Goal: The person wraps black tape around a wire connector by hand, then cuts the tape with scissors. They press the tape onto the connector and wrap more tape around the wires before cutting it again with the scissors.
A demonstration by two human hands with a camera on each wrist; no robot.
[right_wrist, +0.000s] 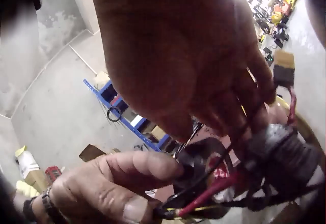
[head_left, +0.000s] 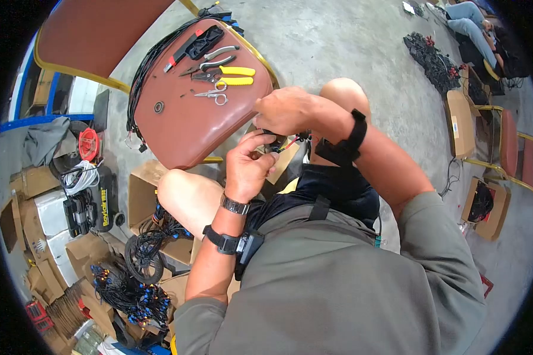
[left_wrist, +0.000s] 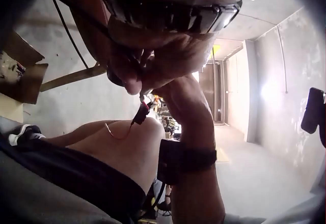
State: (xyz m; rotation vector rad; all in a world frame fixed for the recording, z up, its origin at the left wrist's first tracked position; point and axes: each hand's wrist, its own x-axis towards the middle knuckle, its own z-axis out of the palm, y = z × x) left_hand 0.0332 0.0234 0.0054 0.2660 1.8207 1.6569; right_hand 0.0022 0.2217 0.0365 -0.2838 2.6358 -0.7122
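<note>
In front of the lap, my left hand (head_left: 246, 168) pinches a cable with red and black wires (right_wrist: 206, 194) between thumb and index finger. Close above it, the curled fingers of my right hand (head_left: 284, 111) are at a black tape roll (right_wrist: 199, 154) with red and white in its middle. My left index fingertip overlaps this roll in the right wrist view. A small tan-and-black connector (right_wrist: 284, 74) on a red wire sticks out beside the right fingers. In the left wrist view a dark piece (left_wrist: 141, 113) with a thin wire dangles below the fingers.
A brown padded chair (head_left: 207, 133) bears scissors (head_left: 219, 94), yellow-handled pliers (head_left: 234, 81), a red-and-black cutter (head_left: 183, 51) and a small dark ring (head_left: 159, 107). Bundled cables (head_left: 130, 296) and cardboard boxes (head_left: 142, 192) lie at left. Another person (head_left: 471, 23) sits far right.
</note>
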